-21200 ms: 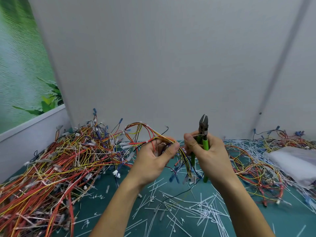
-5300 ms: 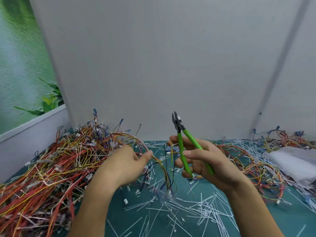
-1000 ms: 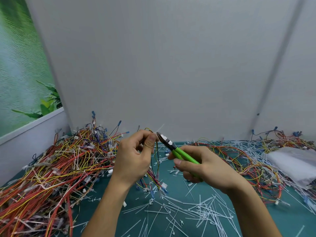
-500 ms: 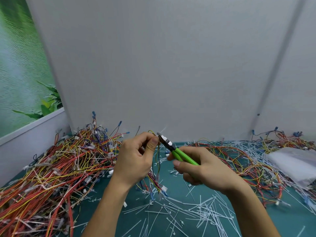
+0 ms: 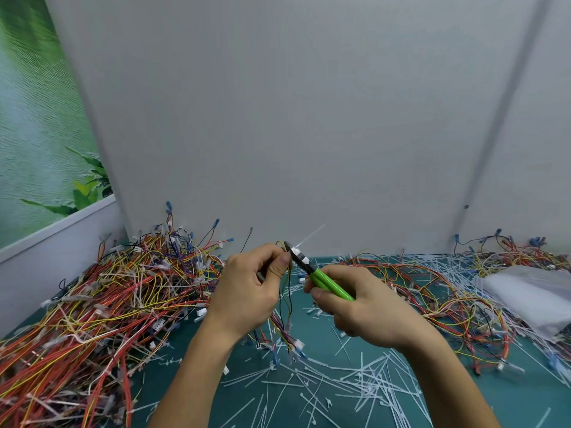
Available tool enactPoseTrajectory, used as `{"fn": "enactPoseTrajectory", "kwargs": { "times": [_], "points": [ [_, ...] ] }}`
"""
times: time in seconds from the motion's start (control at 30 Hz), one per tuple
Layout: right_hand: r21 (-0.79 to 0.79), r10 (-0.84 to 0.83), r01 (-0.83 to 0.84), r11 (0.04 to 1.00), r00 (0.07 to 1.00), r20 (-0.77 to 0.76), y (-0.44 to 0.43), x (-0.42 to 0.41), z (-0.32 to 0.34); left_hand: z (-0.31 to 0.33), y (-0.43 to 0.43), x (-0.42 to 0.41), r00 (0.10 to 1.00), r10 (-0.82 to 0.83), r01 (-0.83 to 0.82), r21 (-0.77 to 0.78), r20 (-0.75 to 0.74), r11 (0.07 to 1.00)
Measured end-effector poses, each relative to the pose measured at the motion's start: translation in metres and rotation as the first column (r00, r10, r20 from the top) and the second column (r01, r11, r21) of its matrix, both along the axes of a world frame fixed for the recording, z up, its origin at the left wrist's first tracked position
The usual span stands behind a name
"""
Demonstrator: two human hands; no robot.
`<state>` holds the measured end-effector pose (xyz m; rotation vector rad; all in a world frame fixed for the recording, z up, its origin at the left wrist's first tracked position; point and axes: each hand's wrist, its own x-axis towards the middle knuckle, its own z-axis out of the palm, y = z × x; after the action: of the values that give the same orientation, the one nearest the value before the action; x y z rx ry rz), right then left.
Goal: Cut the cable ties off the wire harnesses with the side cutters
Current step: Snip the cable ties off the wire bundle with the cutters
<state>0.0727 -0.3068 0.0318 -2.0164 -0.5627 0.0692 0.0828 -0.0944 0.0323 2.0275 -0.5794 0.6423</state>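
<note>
My L hand point(image 5: 247, 291) is up over the mat point(image 5: 509, 396), thumb & forefinger pinching a thin wire harness point(image 5: 285, 333) near its top. The rest of it (black, yellow & red wires w/ small white plugs) hangs below my palm down to the mat. My R hand point(image 5: 364, 307) is wrapped round the green handles of the side cutters point(image 5: 321, 278), handles squeezed nearly together, so a narrow grip. The cutter nose points up & left, right by my L thumb tip, and the jaws sit at a white cable tie point(image 5: 310, 236) on the harness. The tie's thin tail sticks up & to the right past the nose. Can't tell if the jaws have bitten thru, too small & a bit blurred. On my left there's a big heap of harnesses point(image 5: 108, 304), mostly red/yellow/orange w/ white ties in it, up against a low white ledge point(image 5: 55, 242). On my right a looser spread of harnesses point(image 5: 438, 304) lies on the mat, and past it a whitish plastic bag point(image 5: 531, 295). In front of me the mat is strewn w/ cut white ties point(image 5: 340, 390). Grey wall panel point(image 5: 309, 118) behind it all, green leafy poster point(image 5: 37, 134) far left.
</note>
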Motion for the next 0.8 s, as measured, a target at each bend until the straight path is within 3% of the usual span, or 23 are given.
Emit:
{"fn": "enactPoseTrajectory", "kwargs": {
  "times": [0.23,0.63,0.8],
  "points": [
    [-0.01,0.044,-0.044,0.999,0.999,-0.019,0.0044,-0.0005,-0.002,-0.0002,-0.0013,-0.0002,1.0,0.008,-0.008,0.052,0.004,0.999],
    [-0.031,-0.037,0.039,0.999,0.997,0.066,0.0007,0.0009,-0.0031,0.0027,-0.003,-0.0034,1.0,-0.016,0.016,0.027,0.002,0.999],
    [-0.003,0.035,-0.035,0.999,0.999,-0.009,0.0032,-0.0028,-0.0017,0.0012,-0.0016,-0.0015,1.0,-0.01,0.011,0.044,-0.004,0.999]
  ]
}}
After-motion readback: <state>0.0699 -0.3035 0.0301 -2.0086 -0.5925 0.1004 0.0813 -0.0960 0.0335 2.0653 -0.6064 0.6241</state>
